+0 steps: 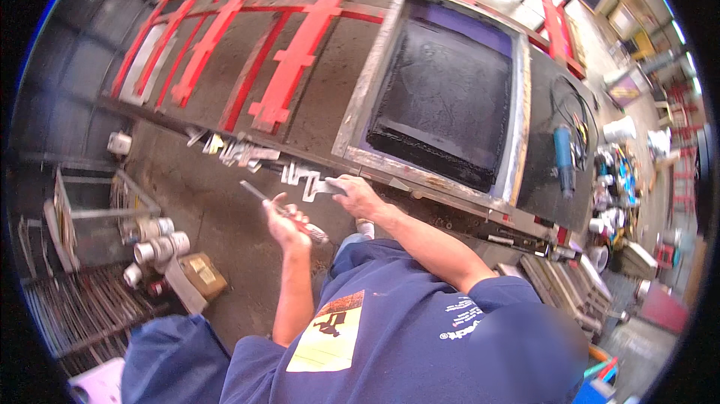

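My left hand [287, 225] is raised in front of the table, its fingers curled round a long, thin spatula-like tool. The tool's narrow grey blade [253, 191] points up to the left, and its pale end sticks out below the fingers. At the table's front edge, my right hand [358, 198] is closed on a flat grey piece [328, 186], with the thumb side toward the table. White angular brackets [304, 179] line the edge just left of it. Beyond my right hand lies a large framed printing screen [358, 123], coated with wet-looking black ink [446, 89].
Red slatted racks [300, 51] stretch across the table's far left. A blue cylindrical tool [563, 156] with a cable lies right of the screen. White tubs [161, 246] and a cardboard box [201, 278] stand on the floor at left. Panels [562, 291] are stacked at lower right.
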Action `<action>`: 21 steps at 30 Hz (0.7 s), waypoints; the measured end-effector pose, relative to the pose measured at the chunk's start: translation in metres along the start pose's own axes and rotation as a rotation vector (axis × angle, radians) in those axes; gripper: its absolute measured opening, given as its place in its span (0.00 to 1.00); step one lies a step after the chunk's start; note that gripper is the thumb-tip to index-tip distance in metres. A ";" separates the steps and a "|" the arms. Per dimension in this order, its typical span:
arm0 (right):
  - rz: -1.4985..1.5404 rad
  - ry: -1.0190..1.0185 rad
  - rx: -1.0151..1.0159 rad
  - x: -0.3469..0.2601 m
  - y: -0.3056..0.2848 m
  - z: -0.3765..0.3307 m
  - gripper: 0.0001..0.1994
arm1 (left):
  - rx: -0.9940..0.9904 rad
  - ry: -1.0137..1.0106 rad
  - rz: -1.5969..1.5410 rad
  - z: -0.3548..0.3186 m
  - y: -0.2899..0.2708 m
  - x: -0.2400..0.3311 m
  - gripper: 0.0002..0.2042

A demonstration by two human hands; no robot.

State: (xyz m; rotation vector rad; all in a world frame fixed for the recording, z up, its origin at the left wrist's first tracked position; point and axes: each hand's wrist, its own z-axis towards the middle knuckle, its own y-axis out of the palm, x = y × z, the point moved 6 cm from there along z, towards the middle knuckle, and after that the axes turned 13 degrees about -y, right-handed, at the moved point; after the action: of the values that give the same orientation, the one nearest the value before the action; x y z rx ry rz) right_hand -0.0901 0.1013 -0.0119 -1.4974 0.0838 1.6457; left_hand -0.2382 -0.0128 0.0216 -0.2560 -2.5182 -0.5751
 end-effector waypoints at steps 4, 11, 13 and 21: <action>-0.065 0.120 0.055 0.011 0.012 0.010 0.24 | -0.080 0.032 0.060 0.031 0.004 0.043 0.18; -0.207 0.079 0.296 -0.042 -0.018 -0.014 0.18 | -0.326 -0.013 0.040 0.026 0.072 0.022 0.14; 0.118 0.309 0.353 -0.056 -0.046 -0.034 0.16 | -0.432 -0.073 0.066 0.023 0.087 -0.004 0.14; -0.062 0.312 0.362 -0.068 -0.092 -0.116 0.24 | -0.505 -0.629 0.258 -0.017 0.091 -0.145 0.16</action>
State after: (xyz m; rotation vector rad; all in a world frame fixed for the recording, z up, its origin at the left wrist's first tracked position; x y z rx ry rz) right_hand 0.0485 0.0530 0.0580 -1.4431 0.4764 1.2559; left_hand -0.0822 0.0517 -0.0122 -1.0756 -2.7967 -1.1598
